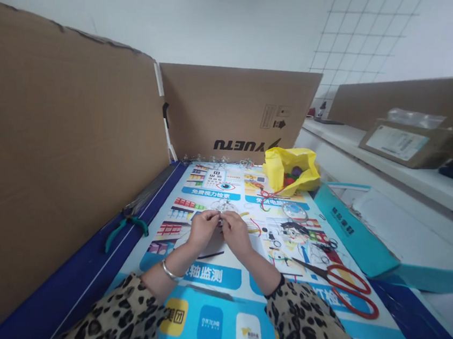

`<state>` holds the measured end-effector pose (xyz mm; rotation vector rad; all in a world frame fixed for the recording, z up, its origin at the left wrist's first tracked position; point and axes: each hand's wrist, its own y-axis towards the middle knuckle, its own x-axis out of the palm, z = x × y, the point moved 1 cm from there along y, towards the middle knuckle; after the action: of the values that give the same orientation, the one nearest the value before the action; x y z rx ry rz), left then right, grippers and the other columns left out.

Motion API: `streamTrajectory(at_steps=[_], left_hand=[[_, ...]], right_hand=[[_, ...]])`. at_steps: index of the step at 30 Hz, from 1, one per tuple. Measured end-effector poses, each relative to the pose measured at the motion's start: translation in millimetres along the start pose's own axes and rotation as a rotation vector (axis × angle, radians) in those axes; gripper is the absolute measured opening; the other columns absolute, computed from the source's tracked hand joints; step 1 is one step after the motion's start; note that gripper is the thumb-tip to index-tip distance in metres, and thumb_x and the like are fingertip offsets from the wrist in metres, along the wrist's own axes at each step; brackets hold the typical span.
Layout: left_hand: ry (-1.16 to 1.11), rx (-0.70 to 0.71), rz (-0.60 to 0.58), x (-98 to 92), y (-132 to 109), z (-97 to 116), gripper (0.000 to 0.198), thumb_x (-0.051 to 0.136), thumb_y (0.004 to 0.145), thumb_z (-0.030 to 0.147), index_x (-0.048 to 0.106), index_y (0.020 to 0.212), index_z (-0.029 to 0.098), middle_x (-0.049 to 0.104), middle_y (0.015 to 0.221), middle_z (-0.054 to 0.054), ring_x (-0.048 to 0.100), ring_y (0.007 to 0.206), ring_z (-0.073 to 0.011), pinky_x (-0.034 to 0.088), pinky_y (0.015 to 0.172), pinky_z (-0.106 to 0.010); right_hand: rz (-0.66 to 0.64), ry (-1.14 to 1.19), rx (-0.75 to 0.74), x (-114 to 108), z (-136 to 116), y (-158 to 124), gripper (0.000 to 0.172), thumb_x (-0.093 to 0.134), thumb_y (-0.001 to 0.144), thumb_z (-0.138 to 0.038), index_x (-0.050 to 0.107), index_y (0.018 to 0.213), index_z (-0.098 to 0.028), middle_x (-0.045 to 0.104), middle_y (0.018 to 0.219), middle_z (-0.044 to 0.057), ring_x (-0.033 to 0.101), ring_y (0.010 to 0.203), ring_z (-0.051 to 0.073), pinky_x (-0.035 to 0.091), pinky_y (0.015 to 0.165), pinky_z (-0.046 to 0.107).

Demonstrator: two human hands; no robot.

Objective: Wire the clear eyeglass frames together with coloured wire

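Observation:
My left hand (203, 228) and my right hand (236, 233) meet over the middle of the printed sheet, both with fingertips pinched together. Between them is a thin, silvery wire piece (225, 205), whose fine loops stick up past the fingers. Its lower part is hidden by my fingertips, and its exact shape is too small to make out. Scissors (349, 287) with red handles lie open to the right of my right hand. At the left edge, teal-handled pliers (123, 229) rest near a bundle of thin wires (149, 191).
Cardboard panels (233, 105) wall off the back and left. A yellow bag (291, 171) holding dark and red bits stands at the back right, beside a turquoise box (353, 231). Red cord (266, 195) and a round clear dish (295, 212) lie on the printed sheet (212, 303).

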<state>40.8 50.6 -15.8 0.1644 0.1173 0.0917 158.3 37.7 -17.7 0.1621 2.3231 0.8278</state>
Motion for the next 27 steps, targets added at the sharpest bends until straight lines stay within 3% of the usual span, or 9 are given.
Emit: streamTrajectory(at_steps=[10, 15, 21, 24, 27], left_hand=[[0.316, 0.094, 0.032, -3.0, -2.0, 5.8, 0.014, 0.057, 0.070, 0.016, 0.069, 0.076, 0.020, 0.069, 0.080, -0.004, 0.063, 0.080, -0.0185, 0.046, 0.080, -0.033], [0.306, 0.069, 0.055, -5.6, 1.6, 3.6, 0.013, 0.056, 0.069, 0.016, 0.067, 0.073, 0.019, 0.069, 0.077, -0.004, 0.063, 0.076, -0.0180, 0.046, 0.076, -0.031], [0.306, 0.094, 0.062, -8.0, 3.4, 1.7, 0.012, 0.053, 0.069, 0.017, 0.065, 0.069, 0.019, 0.067, 0.071, -0.003, 0.060, 0.071, -0.0171, 0.044, 0.070, -0.029], [0.305, 0.120, 0.073, -8.8, 2.6, 3.3, 0.011, 0.052, 0.069, 0.017, 0.062, 0.065, 0.018, 0.064, 0.068, -0.002, 0.057, 0.068, -0.0163, 0.042, 0.068, -0.028], [0.300, 0.159, 0.088, -10.0, 2.1, 5.7, 0.011, 0.052, 0.070, 0.018, 0.057, 0.060, 0.018, 0.060, 0.066, -0.001, 0.055, 0.072, -0.0160, 0.040, 0.071, -0.027]], right_hand=[[-0.077, -0.142, -0.018, -1.2, -6.2, -1.5, 0.028, 0.041, 0.081, -0.009, 0.066, 0.092, -0.016, 0.062, 0.092, 0.011, 0.055, 0.089, 0.021, 0.046, 0.083, 0.033], [-0.154, -0.319, -0.049, -1.1, -10.3, -3.0, 0.031, 0.042, 0.082, -0.009, 0.065, 0.101, -0.015, 0.061, 0.095, 0.011, 0.053, 0.090, 0.022, 0.044, 0.083, 0.033], [-0.246, -0.371, -0.059, -4.3, -15.7, 0.7, 0.031, 0.042, 0.082, -0.009, 0.065, 0.103, -0.015, 0.063, 0.096, 0.012, 0.054, 0.092, 0.022, 0.042, 0.084, 0.032], [-0.350, -0.393, -0.050, -13.1, -20.4, 10.0, 0.029, 0.045, 0.081, -0.010, 0.067, 0.100, -0.017, 0.065, 0.096, 0.009, 0.055, 0.094, 0.020, 0.041, 0.086, 0.029], [-0.410, -0.421, 0.005, -35.1, -17.2, 27.0, 0.023, 0.049, 0.081, -0.016, 0.069, 0.088, -0.023, 0.068, 0.091, 0.003, 0.059, 0.087, 0.017, 0.043, 0.077, 0.024]])
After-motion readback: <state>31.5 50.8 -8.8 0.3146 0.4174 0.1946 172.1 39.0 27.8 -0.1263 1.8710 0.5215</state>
